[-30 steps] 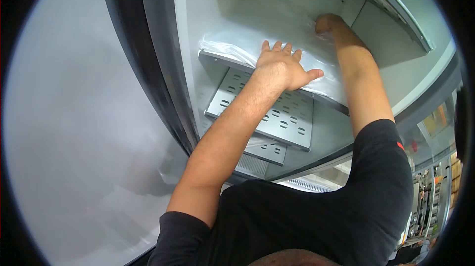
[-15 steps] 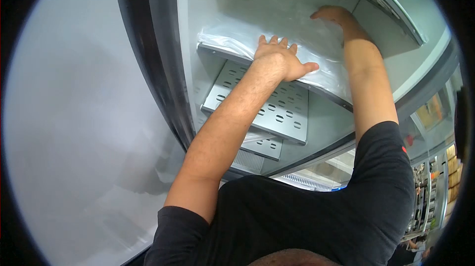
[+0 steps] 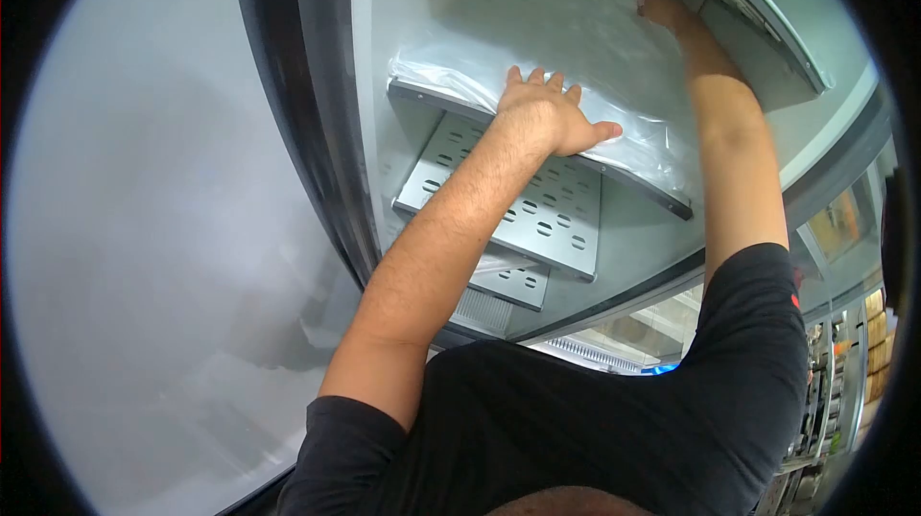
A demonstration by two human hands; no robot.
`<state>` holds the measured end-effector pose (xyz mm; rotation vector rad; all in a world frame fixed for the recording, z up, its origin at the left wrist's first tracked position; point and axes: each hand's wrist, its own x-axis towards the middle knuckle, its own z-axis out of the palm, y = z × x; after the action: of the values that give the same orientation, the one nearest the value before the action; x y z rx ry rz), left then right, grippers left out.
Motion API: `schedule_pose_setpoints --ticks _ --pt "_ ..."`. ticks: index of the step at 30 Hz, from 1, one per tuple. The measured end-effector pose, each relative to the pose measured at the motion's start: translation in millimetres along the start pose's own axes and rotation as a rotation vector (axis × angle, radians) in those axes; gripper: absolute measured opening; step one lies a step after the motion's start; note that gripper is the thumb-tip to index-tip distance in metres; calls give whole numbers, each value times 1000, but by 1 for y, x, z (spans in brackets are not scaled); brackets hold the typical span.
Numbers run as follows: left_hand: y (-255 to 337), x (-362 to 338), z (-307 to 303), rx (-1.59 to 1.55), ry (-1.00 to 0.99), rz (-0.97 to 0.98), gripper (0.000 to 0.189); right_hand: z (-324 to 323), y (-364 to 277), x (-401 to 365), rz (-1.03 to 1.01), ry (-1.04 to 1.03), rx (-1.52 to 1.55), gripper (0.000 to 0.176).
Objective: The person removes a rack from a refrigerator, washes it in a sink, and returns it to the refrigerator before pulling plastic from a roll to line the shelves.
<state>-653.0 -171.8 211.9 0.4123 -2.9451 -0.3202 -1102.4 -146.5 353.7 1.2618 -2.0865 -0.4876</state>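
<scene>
A clear plastic sheet [image 3: 585,46] covers the upper shelf of a glass-sided cabinet, wrinkled along the front and right side. My left hand [image 3: 549,111] is open, its fingers spread and lying on the sheet at the shelf's front edge [image 3: 441,102]. Deeper inside, at the back right corner, my right hand [image 3: 664,8] has its fingers curled together at the sheet's far edge. It appears to pinch the plastic there, though the fingertips are partly hidden.
Below are slotted metal shelves [image 3: 547,219] at a lower level. A dark door frame [image 3: 307,84] runs down the left, beside a large grey panel [image 3: 144,180]. Another metal-edged shelf [image 3: 758,12] hangs above right. Stocked shelving [image 3: 844,372] stands beyond the glass.
My right hand has moved farther back and to the right, and its fingers have drawn together. The sheet's right side has shifted slightly. My left hand stays in nearly the same place.
</scene>
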Motion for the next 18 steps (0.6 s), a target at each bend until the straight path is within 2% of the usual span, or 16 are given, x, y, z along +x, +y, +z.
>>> schedule_pose_setpoints --ticks 2,5,8,11,17,18 --pt "0 0 -1 -5 2 1 94 -23 -39 -32 115 194 40 32" --pt "1 -3 -1 -12 0 -1 94 -15 -73 -58 63 311 -283 35" --pt "-2 -1 -2 0 7 -5 95 -15 -91 -57 45 428 -334 36" --pt "0 2 0 7 0 3 95 -23 -100 -39 244 218 -116 33" --pt "0 2 4 -15 -4 1 97 -103 -141 -67 773 -501 481 39" --pt "0 1 3 -18 -6 0 97 -98 -140 -73 633 -552 377 40"
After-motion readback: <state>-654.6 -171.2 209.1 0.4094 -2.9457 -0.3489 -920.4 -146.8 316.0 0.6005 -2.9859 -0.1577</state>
